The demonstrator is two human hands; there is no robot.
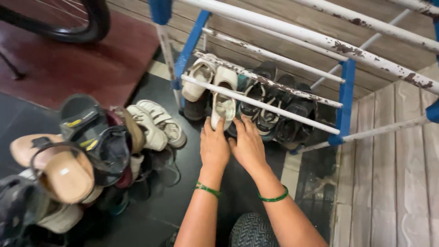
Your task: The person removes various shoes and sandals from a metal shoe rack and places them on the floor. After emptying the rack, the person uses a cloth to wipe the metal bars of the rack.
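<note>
Both my hands reach to the lower bars of a shoe rack (260, 104) with white rusty rails and blue side frames. My left hand (214, 145) touches the heel of a white shoe (223, 98) that leans on the rails. My right hand (248, 145) lies close beside it, fingertips at a dark sandal (252, 103). Neither hand has closed around a shoe. Each wrist wears a green bangle. Another white shoe (199, 77) sits to the left on the rack, and more dark sandals (292, 112) to the right.
A heap of shoes and sandals (87, 151) lies at the left on the dark floor, with a white pair (157, 123) by it. A bicycle tyre (87, 23) stands at the top left on a red floor. Wooden panelling (393, 160) lines the right.
</note>
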